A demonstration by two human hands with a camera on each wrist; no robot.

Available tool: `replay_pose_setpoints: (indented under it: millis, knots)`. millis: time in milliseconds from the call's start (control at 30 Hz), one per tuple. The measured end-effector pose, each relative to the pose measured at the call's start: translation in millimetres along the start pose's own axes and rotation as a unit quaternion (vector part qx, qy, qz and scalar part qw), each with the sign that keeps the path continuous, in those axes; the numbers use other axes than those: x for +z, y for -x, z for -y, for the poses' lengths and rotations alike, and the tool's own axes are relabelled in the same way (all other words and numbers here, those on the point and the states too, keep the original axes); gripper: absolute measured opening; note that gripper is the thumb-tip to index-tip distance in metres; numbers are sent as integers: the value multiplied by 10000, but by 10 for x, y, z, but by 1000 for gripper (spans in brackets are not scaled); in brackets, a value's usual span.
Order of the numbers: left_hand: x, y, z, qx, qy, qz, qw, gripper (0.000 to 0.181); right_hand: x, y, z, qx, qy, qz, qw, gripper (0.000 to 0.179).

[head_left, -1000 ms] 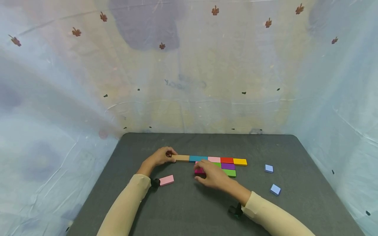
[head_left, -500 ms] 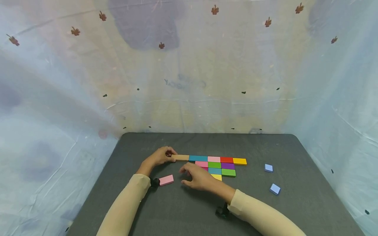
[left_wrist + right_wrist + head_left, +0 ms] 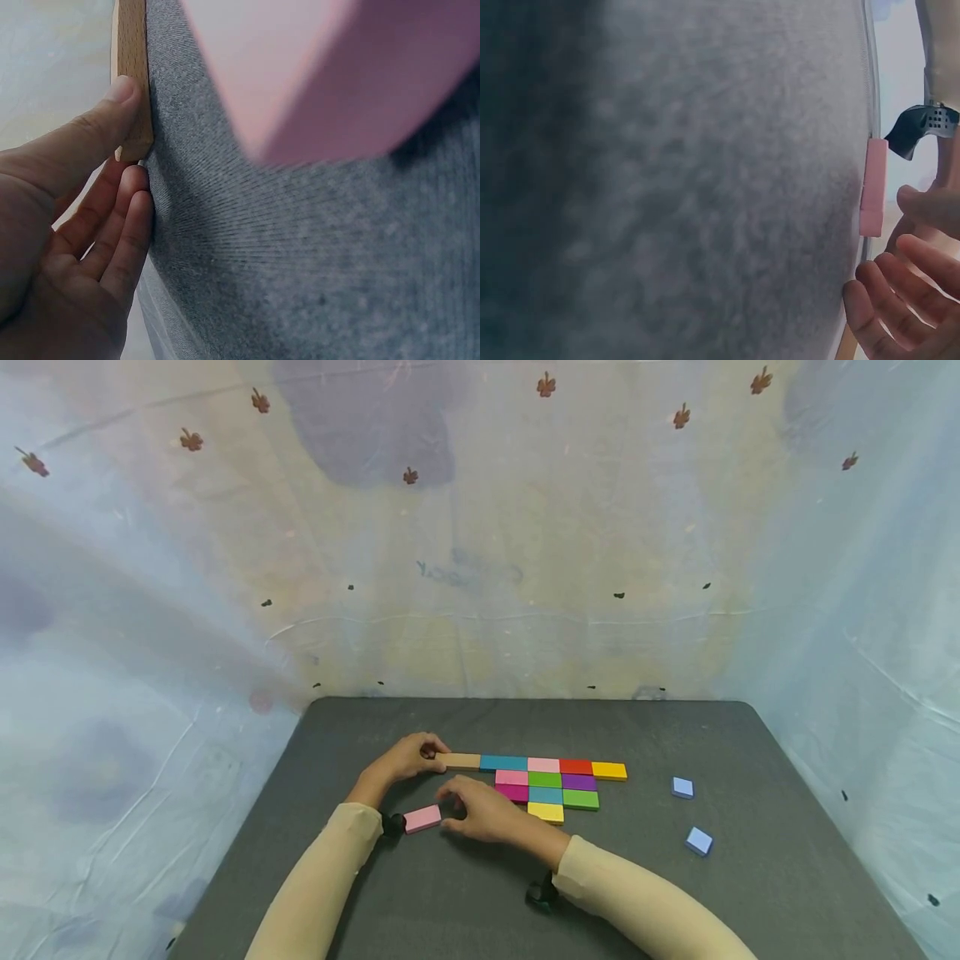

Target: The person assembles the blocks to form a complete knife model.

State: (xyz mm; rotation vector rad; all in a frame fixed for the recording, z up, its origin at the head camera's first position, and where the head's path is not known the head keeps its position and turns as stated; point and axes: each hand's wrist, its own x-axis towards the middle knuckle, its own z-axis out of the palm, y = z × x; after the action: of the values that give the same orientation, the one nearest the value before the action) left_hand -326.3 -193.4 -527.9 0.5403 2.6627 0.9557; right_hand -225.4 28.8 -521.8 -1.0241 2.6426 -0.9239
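Note:
At the left end of a row of flat blocks, my left hand point(image 3: 411, 757) grips a plain wooden block point(image 3: 461, 762) by its end. The left wrist view shows the thumb on one face of this wooden block point(image 3: 135, 67), the other fingers curled at its end. My right hand point(image 3: 480, 810) holds nothing; its fingers are loosely bent, just right of a loose pink block point(image 3: 422, 818). In the right wrist view the thumb is close to that pink block point(image 3: 874, 187), with a narrow gap visible between them.
Right of the wooden block the row runs on with blue point(image 3: 504, 762), pink, red and yellow blocks. Shorter rows lie below, ending in a yellow block point(image 3: 545, 812). Two light blue blocks point(image 3: 682, 787) lie apart at the right of the dark table point(image 3: 637, 902).
My right hand has moved left and slightly down, from over the lower rows to beside the loose pink block, uncovering several coloured blocks. The left hand stays on the wooden block.

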Motion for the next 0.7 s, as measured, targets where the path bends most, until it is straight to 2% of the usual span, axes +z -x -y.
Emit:
replay_pose_setpoints:
  millis: [233, 700]
  knots:
    - [-11, 16, -6, 34, 36, 20, 10000, 23, 61, -97, -9, 66, -43, 53, 10000, 41]
    - [8, -3, 27, 83, 40, -63, 9999, 22, 128, -163, 100, -40, 450, 188, 9988, 33]
